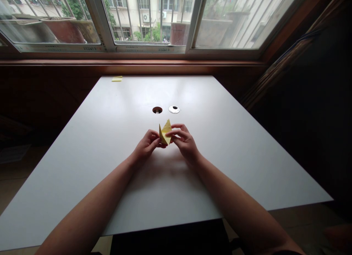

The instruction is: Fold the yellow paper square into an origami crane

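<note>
Head view, the only one: looking forward and down over a white desk point(82, 152) towards a window point(148, 20). Straight ahead, near the middle: folded yellow paper point(166, 127), directly between left hand point(147, 142) and right hand point(185, 140). Touched from both sides, so no nearer to one of the hands than to the other. Pinched at the lower left edge by left thumb and fingers; gripped at the right flap by right hand, with a fingertip laid over the inner fold. Longest from a low near tip up and away to raised points, one left, one right, with an open V between; standing up rather than lying flat. Apparently lifted off the desk, to judge by soft shadow below; cannot tell for sure about contact underneath. Just beyond: round hole point(157, 109) and, to its right, round cover point(173, 110). Well apart, at the far left corner: small yellow pad point(117, 79)
</note>
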A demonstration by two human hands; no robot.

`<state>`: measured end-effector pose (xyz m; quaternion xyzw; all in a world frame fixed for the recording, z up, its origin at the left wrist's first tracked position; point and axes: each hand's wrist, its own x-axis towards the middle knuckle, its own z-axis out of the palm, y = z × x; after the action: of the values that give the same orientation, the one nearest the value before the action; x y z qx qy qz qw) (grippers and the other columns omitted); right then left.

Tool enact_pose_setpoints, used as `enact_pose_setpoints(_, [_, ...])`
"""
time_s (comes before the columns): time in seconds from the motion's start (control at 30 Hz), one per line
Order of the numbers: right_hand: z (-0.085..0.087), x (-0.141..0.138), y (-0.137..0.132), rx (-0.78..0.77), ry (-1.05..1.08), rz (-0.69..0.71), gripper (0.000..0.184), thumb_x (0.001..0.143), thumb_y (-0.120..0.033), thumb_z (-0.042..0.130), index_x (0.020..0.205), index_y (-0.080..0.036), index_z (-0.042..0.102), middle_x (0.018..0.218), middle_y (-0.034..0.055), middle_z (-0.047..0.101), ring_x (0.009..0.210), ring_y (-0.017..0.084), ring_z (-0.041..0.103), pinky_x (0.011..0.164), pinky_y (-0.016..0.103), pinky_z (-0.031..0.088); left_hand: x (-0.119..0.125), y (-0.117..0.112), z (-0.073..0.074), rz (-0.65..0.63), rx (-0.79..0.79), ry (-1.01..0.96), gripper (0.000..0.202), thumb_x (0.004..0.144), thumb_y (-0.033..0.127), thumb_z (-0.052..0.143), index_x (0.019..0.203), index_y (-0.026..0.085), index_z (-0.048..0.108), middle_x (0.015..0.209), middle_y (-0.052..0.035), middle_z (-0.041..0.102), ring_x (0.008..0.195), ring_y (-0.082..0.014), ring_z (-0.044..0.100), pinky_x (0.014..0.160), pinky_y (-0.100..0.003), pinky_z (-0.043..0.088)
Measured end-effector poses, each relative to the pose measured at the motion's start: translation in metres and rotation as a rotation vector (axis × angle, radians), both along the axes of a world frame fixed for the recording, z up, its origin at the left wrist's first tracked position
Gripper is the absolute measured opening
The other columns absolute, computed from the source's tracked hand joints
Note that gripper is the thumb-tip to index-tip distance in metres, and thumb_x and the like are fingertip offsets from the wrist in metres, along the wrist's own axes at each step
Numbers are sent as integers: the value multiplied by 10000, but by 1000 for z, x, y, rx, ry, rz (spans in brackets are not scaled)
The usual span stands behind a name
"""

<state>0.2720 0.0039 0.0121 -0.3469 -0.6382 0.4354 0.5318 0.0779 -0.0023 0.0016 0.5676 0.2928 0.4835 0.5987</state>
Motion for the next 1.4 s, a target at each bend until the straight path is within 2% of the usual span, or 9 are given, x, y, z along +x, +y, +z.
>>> enact_pose_setpoints(0.23, [12,4,-5,2,-13,37,202,942,-363,592,922,-252,760,1201,62,492,1064,215,590,784,334,610,1,1,-6,7,96,-20,234,947,353,630,1015,178,491,988,-62,711,928,-201,712,862,-425,598])
enact_pose_setpoints(0.37, [12,2,-4,19,-26,-38,188,919,-400,639,890,-236,726,1171,65,515,1086,219,580,764,310,602,2,0,-8,39,171,11,175,958,313,612,1038,177,535,1120,-80,683,1021,-204,688,916,-422,596])
enact_pose_setpoints(0.47, [9,1,-2,33,-19,-76,164,895,-403,677,977,-262,692,1176,59,525,1082,216,587,785,324,604,2,-1,-7,58,211,8,136,963,292,599,1022,178,552,1220,-87,638,1062,-210,673,898,-408,612])
enact_pose_setpoints(0.53, [8,1,-2,39,-37,-69,179,897,-405,675,1015,-272,691,1187,59,518,1081,216,591,797,335,607,2,0,-7,67,235,5,113,969,277,587,1014,180,551,1261,-90,618,1069,-209,669,880,-397,619])
enact_pose_setpoints(0.7, [13,2,-5,44,-34,4,197,949,-403,596,977,-259,728,1179,64,500,1121,223,575,812,338,619,1,1,-7,106,280,14,89,974,254,573,1017,181,548,1324,-106,573,1069,-198,669,910,-392,602])
enact_pose_setpoints(1.03, [15,3,-5,-12,41,64,182,939,-395,618,949,-254,733,1248,57,503,1118,228,592,881,381,610,-2,3,-6,220,412,101,61,954,235,602,990,192,580,1267,-106,552,1135,-218,621,922,-378,560])
enact_pose_setpoints(1.23, [13,3,-5,-23,27,56,156,893,-396,682,912,-245,719,1245,58,518,1159,241,579,830,351,619,-3,3,-5,227,412,142,64,951,250,607,966,190,591,1276,-110,549,1175,-226,601,904,-353,561])
enact_pose_setpoints(1.4, [14,3,-5,-12,23,44,160,883,-380,696,1003,-277,718,1222,57,529,1168,239,582,836,343,610,-2,1,0,200,397,121,76,954,264,603,956,188,598,1260,-110,543,1119,-222,638,906,-369,570])
